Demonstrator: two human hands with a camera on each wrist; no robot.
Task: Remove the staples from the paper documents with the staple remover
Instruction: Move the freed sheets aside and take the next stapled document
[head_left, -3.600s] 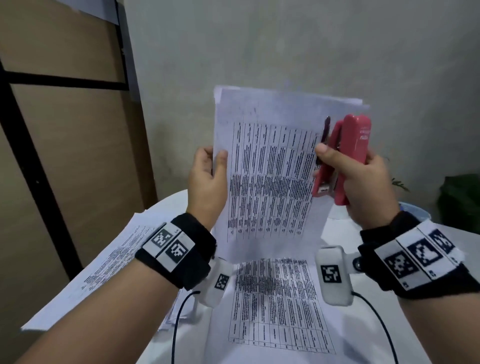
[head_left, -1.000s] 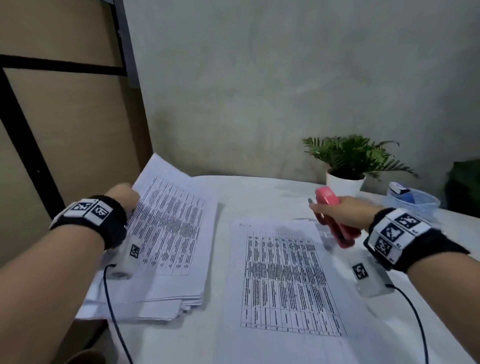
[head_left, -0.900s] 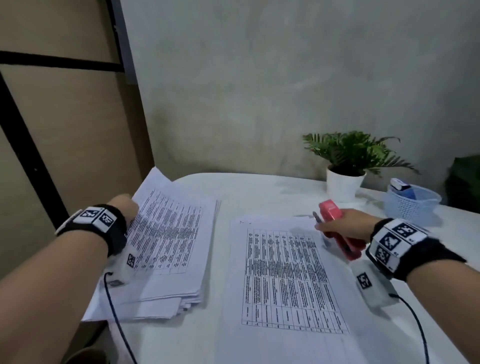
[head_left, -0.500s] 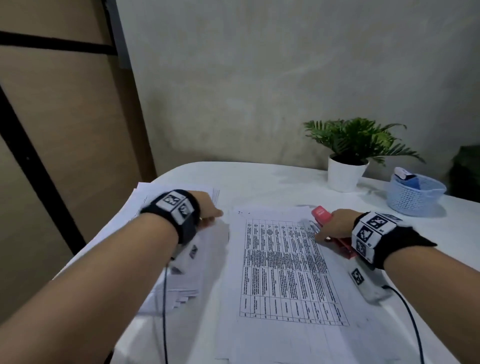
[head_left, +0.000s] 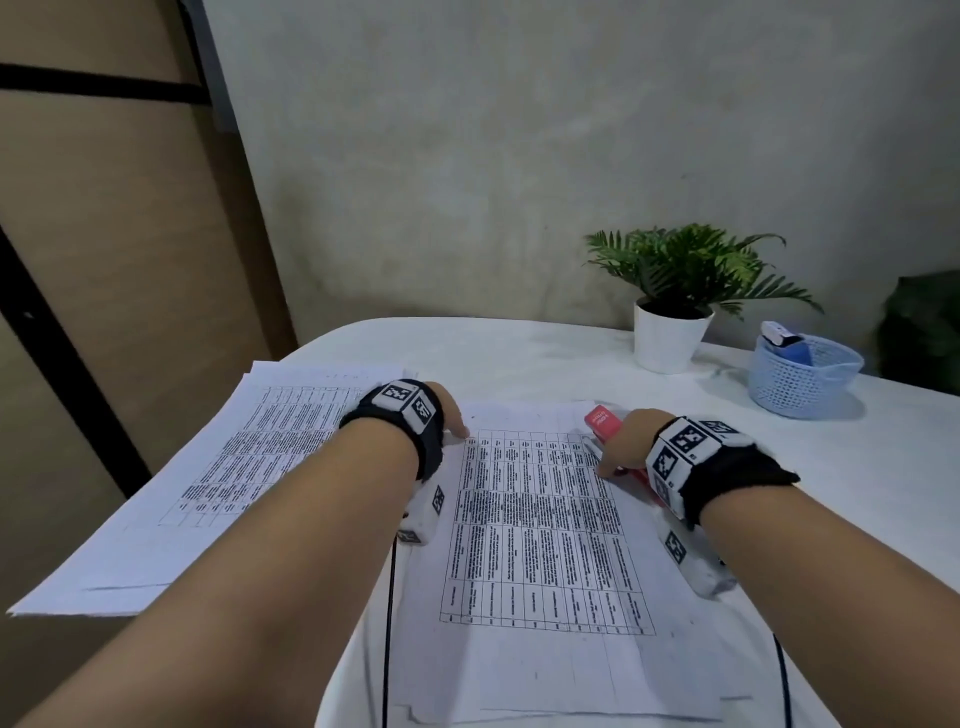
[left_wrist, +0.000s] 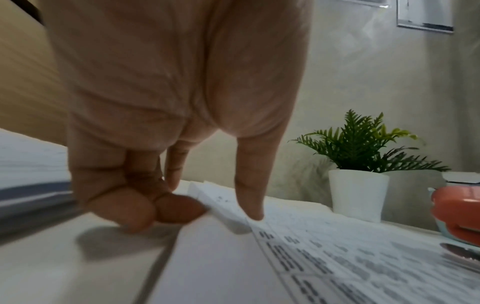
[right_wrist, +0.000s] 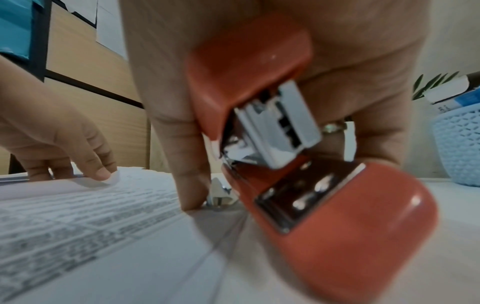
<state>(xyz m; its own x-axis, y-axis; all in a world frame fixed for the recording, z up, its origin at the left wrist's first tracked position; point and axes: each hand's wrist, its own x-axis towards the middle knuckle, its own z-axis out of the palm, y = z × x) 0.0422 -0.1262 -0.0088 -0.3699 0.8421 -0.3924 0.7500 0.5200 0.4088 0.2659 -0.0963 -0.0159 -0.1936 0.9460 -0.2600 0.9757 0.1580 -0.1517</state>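
Under our right hand (head_left: 626, 436) we see a coral-red staple remover (head_left: 602, 422) with silvery metal parts. Between our hands, the white paper document (head_left: 540, 525) carries a black-ruled grid of dense black print; the stack of papers (head_left: 218, 467) left of our left hand (head_left: 449, 415) shows the same pattern. Beyond our right hand stand a green plant in a white pot (head_left: 670, 343) and a pale blue woven-pattern basket (head_left: 800, 376). Our black wristbands (head_left: 696, 467) bear black-and-white square markers.

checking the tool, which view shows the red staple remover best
The right wrist view: the staple remover fills it, metal parts visible. Head view shows only its red tip past the right hand; left wrist view catches an edge.
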